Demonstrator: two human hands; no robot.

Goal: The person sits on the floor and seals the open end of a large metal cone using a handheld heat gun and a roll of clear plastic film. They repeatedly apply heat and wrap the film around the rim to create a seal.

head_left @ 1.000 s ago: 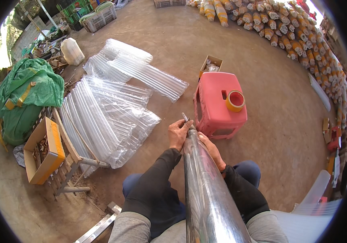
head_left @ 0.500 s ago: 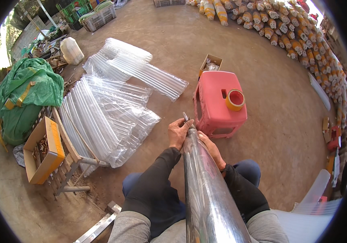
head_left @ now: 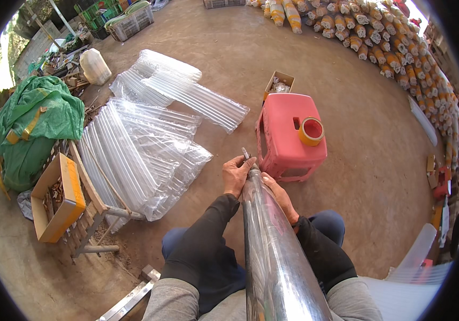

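Observation:
A long, shiny metal tube [head_left: 272,251] runs from my lap away from me, its narrow end between my hands. At that end my left hand [head_left: 236,176] pinches a small metal fitting [head_left: 246,153], seen only in part between finger and thumb. My right hand [head_left: 279,196] wraps the right side of the tube just behind its tip; some of its fingers are hidden beneath. Just beyond my hands stands a pink plastic stool [head_left: 289,128], with a roll of yellow tape [head_left: 311,132] lying on its top.
Clear plastic air-column sleeves [head_left: 133,155] lie on the floor at left. Beside them are a slatted wooden stand [head_left: 88,214], a cardboard box [head_left: 58,200] and a green sack [head_left: 34,134]. Another small box [head_left: 279,82] sits behind the stool. Wrapped tubes [head_left: 379,40] are stacked at far right.

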